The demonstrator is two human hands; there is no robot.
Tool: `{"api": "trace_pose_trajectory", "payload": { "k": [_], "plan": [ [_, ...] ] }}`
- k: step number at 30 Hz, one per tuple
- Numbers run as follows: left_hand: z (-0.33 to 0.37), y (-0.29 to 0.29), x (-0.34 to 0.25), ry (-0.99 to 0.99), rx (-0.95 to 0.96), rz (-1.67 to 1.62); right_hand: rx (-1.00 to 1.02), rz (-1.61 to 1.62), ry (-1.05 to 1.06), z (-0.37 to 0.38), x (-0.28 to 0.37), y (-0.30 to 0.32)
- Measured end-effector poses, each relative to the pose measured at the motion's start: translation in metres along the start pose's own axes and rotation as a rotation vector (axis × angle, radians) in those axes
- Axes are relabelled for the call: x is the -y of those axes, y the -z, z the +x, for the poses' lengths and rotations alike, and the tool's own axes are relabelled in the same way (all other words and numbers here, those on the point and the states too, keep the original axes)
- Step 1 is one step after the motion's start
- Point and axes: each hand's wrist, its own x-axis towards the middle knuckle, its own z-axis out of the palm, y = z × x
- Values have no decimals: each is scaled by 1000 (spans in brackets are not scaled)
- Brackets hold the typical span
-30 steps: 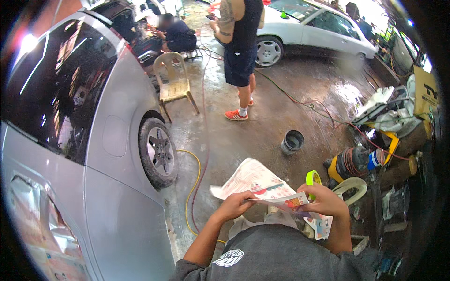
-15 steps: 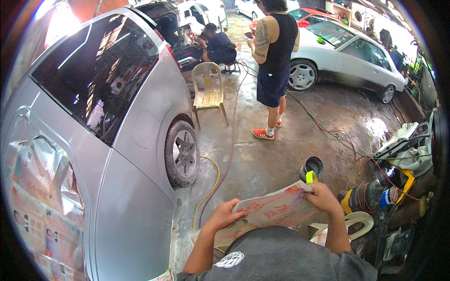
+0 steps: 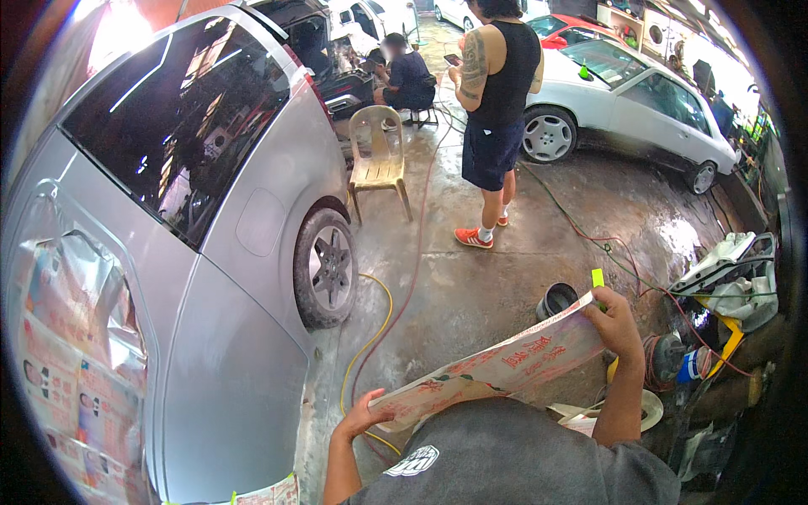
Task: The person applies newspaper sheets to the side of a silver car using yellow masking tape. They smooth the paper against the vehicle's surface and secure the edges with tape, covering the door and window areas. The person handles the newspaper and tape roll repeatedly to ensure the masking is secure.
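Our hands are well apart, each clamped on the same printed paper sheet (image 3: 505, 368): the left hand (image 3: 367, 416) pinches its lower left end between thumb and fingers, and the right hand (image 3: 616, 323) grips its upper right corner. The sheet slants between them, in front of our dark shirt (image 3: 513, 454) and above the floor (image 3: 454, 311). Bright yellow-green tape (image 3: 598, 277) sticks up just beyond the right hand. Near the sheet's upper right end we see a dark bucket (image 3: 557, 298) on the floor, partly hidden by the paper. To our left, a yellow hose (image 3: 385, 316) curves beside the wheel (image 3: 326, 268) of a silver car (image 3: 231, 345). Farther out we have a beige plastic chair (image 3: 378, 174), a standing person (image 3: 505, 80) with a phone (image 3: 454, 61), and a white car (image 3: 619, 114) toward the floor's far right edge.
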Motion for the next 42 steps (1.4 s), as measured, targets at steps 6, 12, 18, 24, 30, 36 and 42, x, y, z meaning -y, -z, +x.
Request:
{"api": "trace_pose_trajectory", "payload": {
  "k": [6, 12, 18, 24, 30, 36, 42],
  "plan": [
    [0, -51, 83, 154, -56, -352, 37, 28, -6, 18, 3, 1],
    [31, -62, 115, -90, -17, -379, -46, -193, 127, 47, -36, 9],
    [55, 6, 3, -265, -482, -367, -148, 147, -90, 75, -61, 1],
    [39, 45, -147, -350, -678, -165, -123, 493, -130, 97, -86, -1],
    [46, 39, -176, -367, -525, -321, 165, 598, -311, 41, -149, -6],
    [29, 39, -170, -242, -181, -216, 93, 647, -469, 36, -152, 11],
    [35, 50, -156, -158, -204, -137, 299, 309, -377, 16, -165, 41]
  ]
}}
